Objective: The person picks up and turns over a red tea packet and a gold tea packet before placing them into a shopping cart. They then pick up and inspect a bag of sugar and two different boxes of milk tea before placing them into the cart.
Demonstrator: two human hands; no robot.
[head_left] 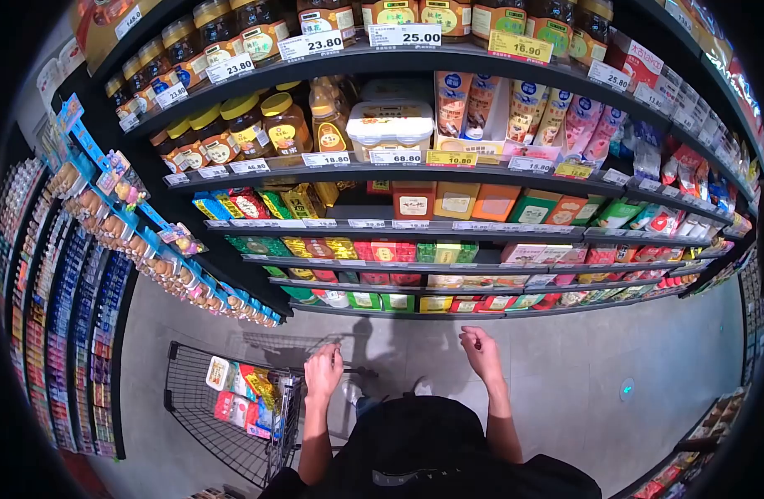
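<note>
1. Left hand point(323, 366): fingers loosely curled, nothing seen in them; nearest item, the shopping cart; a careless swing could knock its near end.
2. Right hand point(480, 345): fingers bent inward, no item visible; whether thumb and fingertips touch, cannot tell.
3. Shopping cart point(169, 401): black wire, at the left side; if bumped, it could roll against a shoe point(351, 391) or catch the hanging packs point(153, 266).
4. Cart contents: white-lidded tub point(218, 373), red-and-white packet point(234, 409), yellow packet point(261, 384); loosely heaped, so a jolt could shift them.
5. Shelf jars point(284, 125): yellow lids, closely ranked; one pulled carelessly could topple its neighbour.
6. Price labels: upper row, 23.80, 25.00 point(405, 35), 16.90, 25.80; next row, 18.80, 68.80, 10.80, 15.80; a label between neighbouring goods could be misread.
7. Brands: Chinese characters on jars and boxes, too small to read surely; shirt lettering point(419, 476), unclear.
8. Floor marker point(627, 389): round, arrowed.
</note>
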